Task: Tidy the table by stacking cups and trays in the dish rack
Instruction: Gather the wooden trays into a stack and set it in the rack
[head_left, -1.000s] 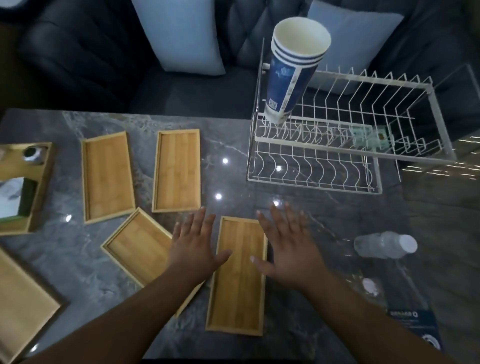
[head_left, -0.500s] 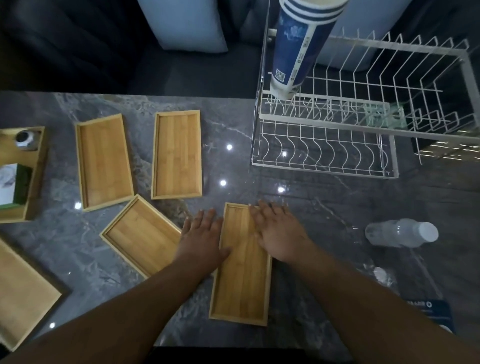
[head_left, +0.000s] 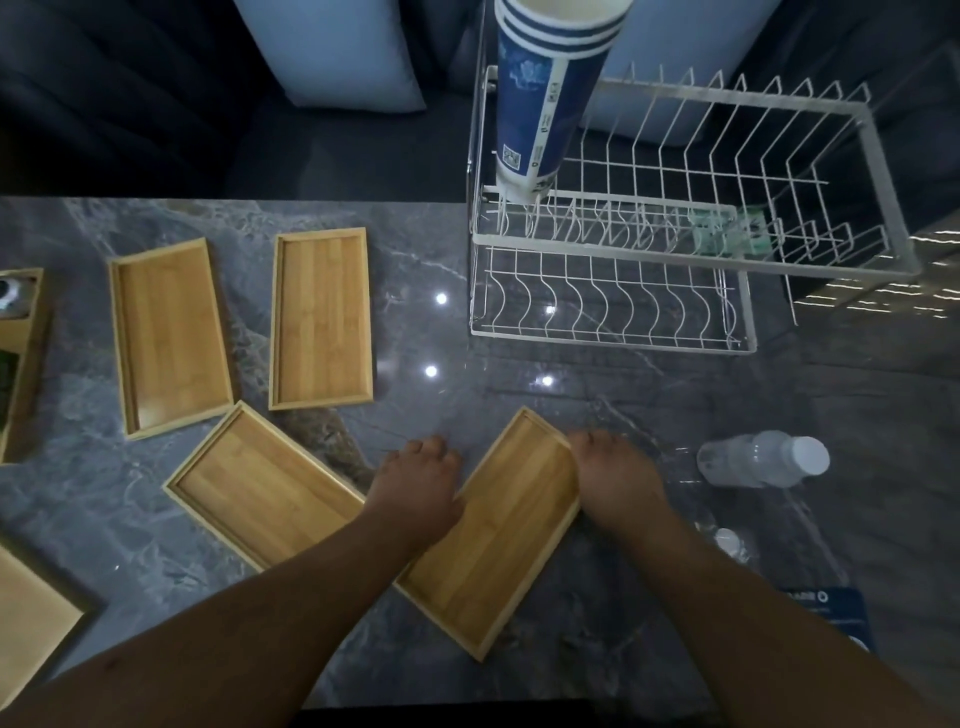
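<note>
A: Edges 1st. Where's the room?

B: The table has its far edge along a dark sofa, and its near edge is under the forearms. Grey veined marble w/ light glints lies between the angled tray & the dish rack. A clear water bottle lies on its side near the right hand, not touching it.

A: Hands?

B: 2 on that tray. The left hand sits at the left long edge, fingers curled down over the rim. The right hand curls round the far right corner. Can't tell if the tray's off the table.

A: The tray itself?

B: It's bamboo, a shallow rectangle w/ a low raised rim, grain lengthwise. It sits front-centre on the table, turned diagonal, far end leaning right.

A: Others?

B: 3 to the left, same make. The far-left tray & middle tray lie side by side, apart. The slanted tray is nearer, 1 corner hidden under the left forearm. A corner tray is cut off bottom-left.

A: Rack?

B: White wire, 2 tiers, at the far right of the table, w/ wavy slot wires below & upright prongs above. The cup stack, blue-&-white paper, stands at the upper tier's left end, leaning, mouths up.
</note>
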